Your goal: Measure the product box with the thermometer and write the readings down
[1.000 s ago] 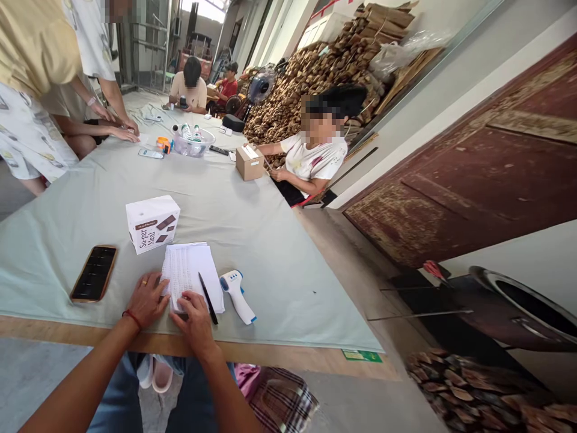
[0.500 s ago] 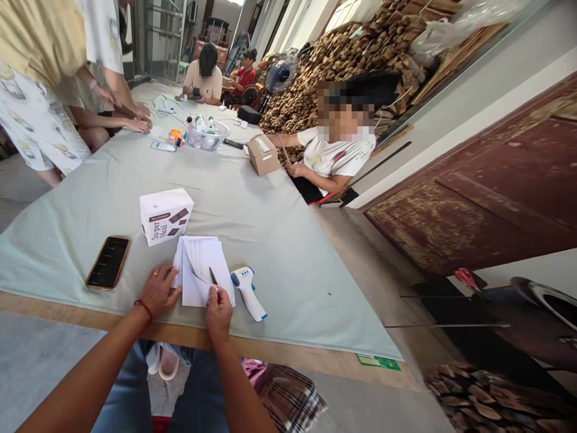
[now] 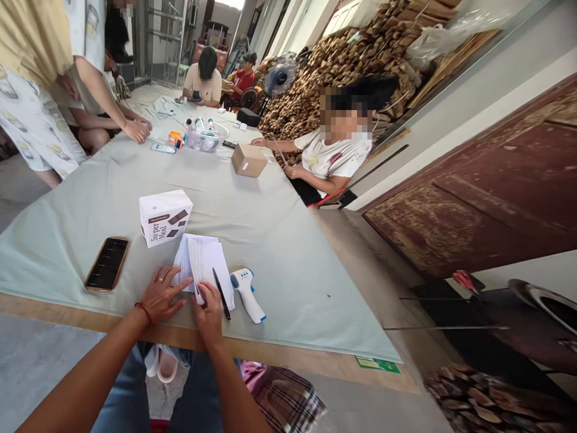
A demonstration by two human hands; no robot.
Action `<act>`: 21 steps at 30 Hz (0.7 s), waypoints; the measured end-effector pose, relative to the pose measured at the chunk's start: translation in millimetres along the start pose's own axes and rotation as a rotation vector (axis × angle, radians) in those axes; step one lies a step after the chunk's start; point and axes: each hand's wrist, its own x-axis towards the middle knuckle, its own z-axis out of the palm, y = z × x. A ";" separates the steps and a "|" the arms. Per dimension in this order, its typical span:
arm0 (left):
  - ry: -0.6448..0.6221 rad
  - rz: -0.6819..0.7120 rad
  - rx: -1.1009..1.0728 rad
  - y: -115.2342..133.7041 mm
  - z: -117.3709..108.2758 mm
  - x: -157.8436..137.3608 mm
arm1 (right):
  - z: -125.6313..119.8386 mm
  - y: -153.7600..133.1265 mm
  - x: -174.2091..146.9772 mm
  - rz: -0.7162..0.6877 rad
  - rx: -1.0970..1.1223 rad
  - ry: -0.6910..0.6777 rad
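Note:
A notebook (image 3: 215, 264) of white sheets lies near the table's front edge, with one page curled up toward the left. My left hand (image 3: 164, 294) rests at its left side, fingers spread over the edge of the sheets. My right hand (image 3: 208, 310) pinches the lower corner of the curled page, close to my left fingertips. A black pen (image 3: 222, 294) lies slanted on the paper, just right of my right hand. Beside the notebook on the right is a white and blue infrared thermometer (image 3: 249, 297). Behind the notebook stands a white printed box (image 3: 164, 218).
A smartphone (image 3: 107, 263) lies to the left. Farther back are a cardboard box (image 3: 249, 160), a clear plastic basin (image 3: 206, 141) with bottles, and an orange tape roll (image 3: 175, 139). Several people are around the table (image 3: 288, 264); one sits at its right side. Firewood (image 3: 311, 90) is stacked behind.
My right hand has moved left and curled the page over; the pen is out of its fingers. My left fingers have spread. The cardboard box has shifted left and turned.

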 end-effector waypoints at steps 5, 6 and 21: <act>0.050 -0.186 0.007 -1.7 3.6 1.1 | -5.1 13.0 1.7 0.282 0.108 0.167; 0.027 -0.165 -0.008 -1.8 3.1 1.1 | -5.9 15.4 2.1 0.319 0.141 0.186; -0.073 0.095 -0.070 4.1 -8.9 1.2 | -1.2 26.8 3.9 0.453 0.376 0.368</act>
